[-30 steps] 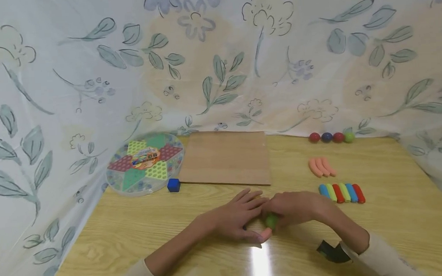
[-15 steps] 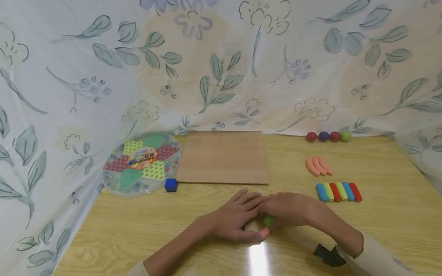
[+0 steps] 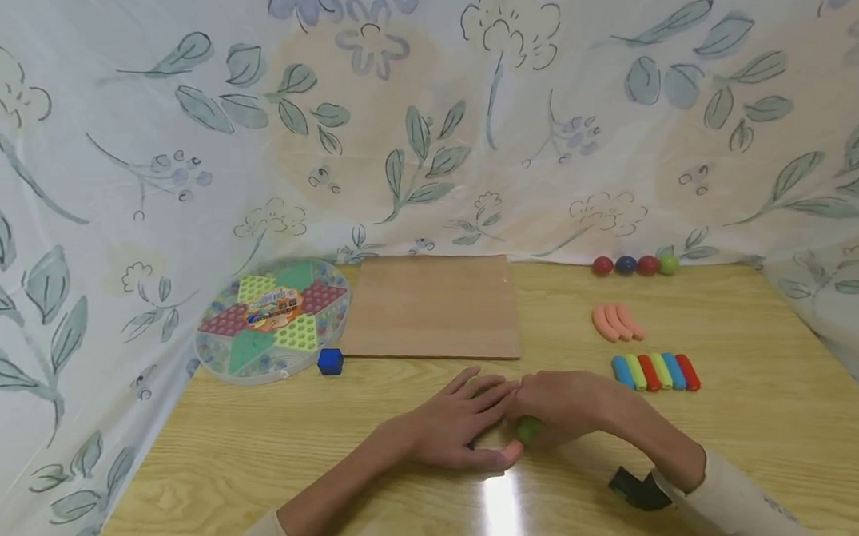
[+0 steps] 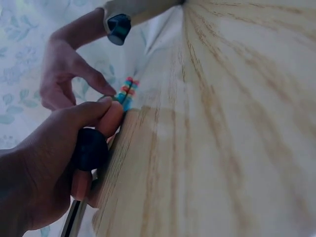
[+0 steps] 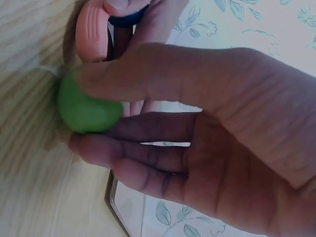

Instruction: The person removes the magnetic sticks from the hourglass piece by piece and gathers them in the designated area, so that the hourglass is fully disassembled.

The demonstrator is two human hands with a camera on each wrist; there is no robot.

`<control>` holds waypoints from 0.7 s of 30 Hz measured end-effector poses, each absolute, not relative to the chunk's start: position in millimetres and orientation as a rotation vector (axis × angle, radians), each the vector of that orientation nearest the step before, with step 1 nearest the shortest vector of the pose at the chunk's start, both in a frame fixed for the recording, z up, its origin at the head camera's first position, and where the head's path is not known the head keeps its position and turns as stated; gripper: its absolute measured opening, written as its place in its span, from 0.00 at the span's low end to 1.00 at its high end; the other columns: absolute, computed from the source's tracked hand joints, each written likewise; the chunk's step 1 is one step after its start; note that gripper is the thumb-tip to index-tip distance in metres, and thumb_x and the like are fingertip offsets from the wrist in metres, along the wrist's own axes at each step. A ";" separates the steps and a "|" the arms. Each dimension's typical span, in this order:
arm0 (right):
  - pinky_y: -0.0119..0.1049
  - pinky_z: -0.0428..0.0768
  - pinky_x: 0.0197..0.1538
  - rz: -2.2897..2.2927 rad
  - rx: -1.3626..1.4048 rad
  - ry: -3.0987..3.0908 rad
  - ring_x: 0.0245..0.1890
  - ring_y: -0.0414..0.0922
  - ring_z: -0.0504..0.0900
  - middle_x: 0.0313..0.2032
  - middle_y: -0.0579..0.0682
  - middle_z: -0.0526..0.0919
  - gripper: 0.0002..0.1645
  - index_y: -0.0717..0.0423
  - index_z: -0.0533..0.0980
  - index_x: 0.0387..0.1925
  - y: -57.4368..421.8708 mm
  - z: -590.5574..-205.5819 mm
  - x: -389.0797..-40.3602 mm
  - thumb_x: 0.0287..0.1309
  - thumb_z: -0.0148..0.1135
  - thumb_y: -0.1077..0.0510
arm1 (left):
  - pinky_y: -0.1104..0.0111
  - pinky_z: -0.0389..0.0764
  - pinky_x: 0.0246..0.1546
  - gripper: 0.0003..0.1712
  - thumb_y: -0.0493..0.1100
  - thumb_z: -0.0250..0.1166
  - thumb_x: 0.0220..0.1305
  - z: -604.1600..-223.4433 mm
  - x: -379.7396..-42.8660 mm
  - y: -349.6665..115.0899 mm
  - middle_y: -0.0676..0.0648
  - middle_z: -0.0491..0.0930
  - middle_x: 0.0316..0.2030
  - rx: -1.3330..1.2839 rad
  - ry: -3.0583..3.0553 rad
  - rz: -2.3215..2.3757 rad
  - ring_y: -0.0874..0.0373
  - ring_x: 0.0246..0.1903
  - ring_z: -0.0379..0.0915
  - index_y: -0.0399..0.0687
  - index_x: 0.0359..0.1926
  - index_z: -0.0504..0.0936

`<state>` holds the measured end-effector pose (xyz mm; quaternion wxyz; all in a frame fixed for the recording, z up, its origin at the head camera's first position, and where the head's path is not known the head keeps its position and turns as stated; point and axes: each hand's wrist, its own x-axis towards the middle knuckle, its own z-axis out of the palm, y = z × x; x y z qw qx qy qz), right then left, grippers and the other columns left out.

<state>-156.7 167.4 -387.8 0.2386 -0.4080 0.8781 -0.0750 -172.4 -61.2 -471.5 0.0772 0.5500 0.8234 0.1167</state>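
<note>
My right hand [image 3: 561, 406] pinches a green ball [image 5: 89, 106] between thumb and fingers, low over the wooden table. Close beside it, my left hand [image 3: 454, 427] lies with its fingers stretched out, its thumb resting on a salmon-coloured curved piece [image 5: 92, 32]. Under the left palm sits a dark blue ball [image 4: 90, 149], with a salmon-coloured end [image 4: 81, 185] showing below it. The green ball is right at the end of the curved piece. My left hand covers much of these parts in the head view.
A wooden board [image 3: 431, 308] lies ahead, with a round Chinese checkers set [image 3: 273, 319] and a blue cube [image 3: 330, 361] to its left. At right are three salmon curved pieces [image 3: 617, 322], a row of coloured cylinders [image 3: 655, 372] and several balls [image 3: 625, 265] against the floral cloth.
The head view has shifted slightly, so the things on the table appear a little further left. Both hands keep nearly the same place, the right one still holding the green ball.
</note>
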 end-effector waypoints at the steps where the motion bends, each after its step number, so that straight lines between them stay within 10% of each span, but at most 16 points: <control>1: 0.28 0.74 0.38 -0.213 -1.127 2.393 0.31 0.31 0.70 0.31 0.32 0.79 0.07 0.42 0.85 0.36 168.6 -387.1 -156.9 0.59 0.75 0.59 | 0.45 0.39 0.84 0.47 0.71 0.41 0.77 -470.7 -172.4 -61.3 0.55 0.41 0.85 1.647 2.461 0.344 0.55 0.85 0.39 0.60 0.83 0.32; 7: 0.24 0.66 0.30 -0.276 -1.160 2.333 0.25 0.29 0.63 0.26 0.35 0.72 0.12 0.44 0.84 0.34 174.4 -379.5 -160.4 0.55 0.74 0.65 | 0.45 0.37 0.84 0.46 0.72 0.37 0.77 -469.7 -171.8 -62.0 0.52 0.42 0.86 1.619 2.449 0.348 0.55 0.85 0.38 0.59 0.83 0.33; 21: 0.30 0.82 0.40 -0.450 -1.115 2.574 0.39 0.34 0.78 0.39 0.38 0.81 0.14 0.49 0.78 0.48 235.9 -346.1 -203.6 0.64 0.70 0.62 | 0.47 0.35 0.85 0.48 0.74 0.34 0.76 -472.3 -170.8 -59.0 0.55 0.40 0.85 1.596 2.468 0.347 0.58 0.85 0.37 0.53 0.85 0.42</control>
